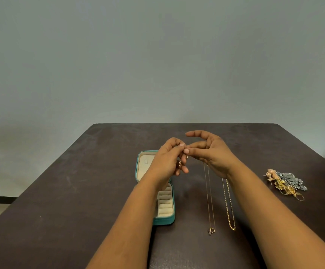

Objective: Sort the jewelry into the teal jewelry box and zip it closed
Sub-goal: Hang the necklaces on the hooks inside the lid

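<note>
Hands raised together over the dark table [80, 191]: I see my left hand [167, 162] curled round a small gold piece [180, 164], and my right hand [212, 154] pinching at the same spot, its other fingers spread. Teal jewelry box [164, 220] lies open under my left forearm. Two gold chains [210, 200] lie just right of it, with a jewelry heap [285, 181] well apart, far right.
</note>
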